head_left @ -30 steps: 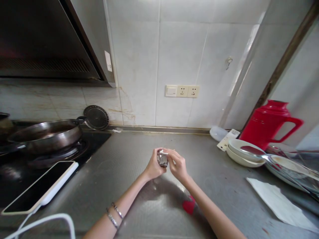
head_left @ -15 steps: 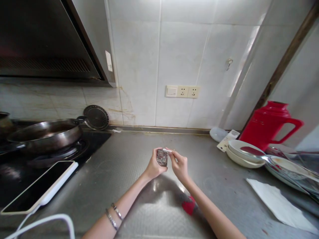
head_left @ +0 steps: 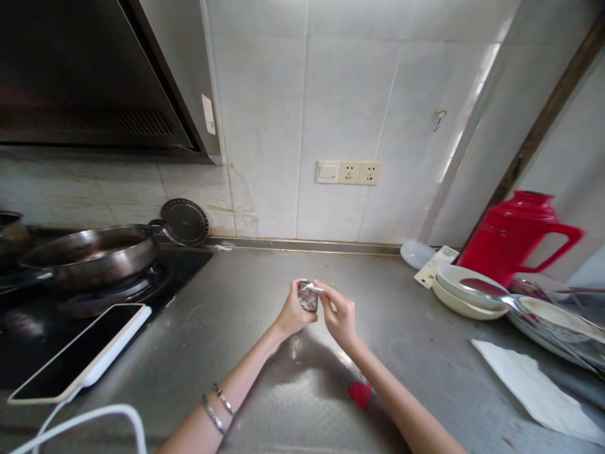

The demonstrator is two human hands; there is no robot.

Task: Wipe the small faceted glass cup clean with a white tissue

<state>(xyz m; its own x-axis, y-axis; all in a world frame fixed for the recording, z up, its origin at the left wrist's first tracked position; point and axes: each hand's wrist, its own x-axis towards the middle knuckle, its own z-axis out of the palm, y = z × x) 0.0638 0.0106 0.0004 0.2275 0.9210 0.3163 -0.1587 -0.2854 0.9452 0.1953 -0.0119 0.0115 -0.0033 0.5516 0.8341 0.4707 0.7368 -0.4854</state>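
Observation:
My left hand [head_left: 291, 315] is wrapped round a small, squarish container [head_left: 308, 301] that looks like clear glass with dark and pale marks. It is held up over the steel counter, its face turned towards me. My right hand [head_left: 340, 315] pinches a thin white stick [head_left: 316, 289] between thumb and fingertips. The stick's left end lies across the top of the container; whether it touches the inside cannot be made out. What kind of stick it is does not show.
A pan [head_left: 94, 252] sits on the stove at left, with a phone [head_left: 82, 353] and white cable near me. At right stand a red thermos jug [head_left: 513, 236], stacked bowls [head_left: 466, 302], plates [head_left: 553, 315] and a paper napkin [head_left: 529, 384]. A red patch [head_left: 360, 395] shows beside my right forearm.
The white stick has tilted, its left end now a little further over the container. Both hands keep their grips. The whole view has shifted slightly.

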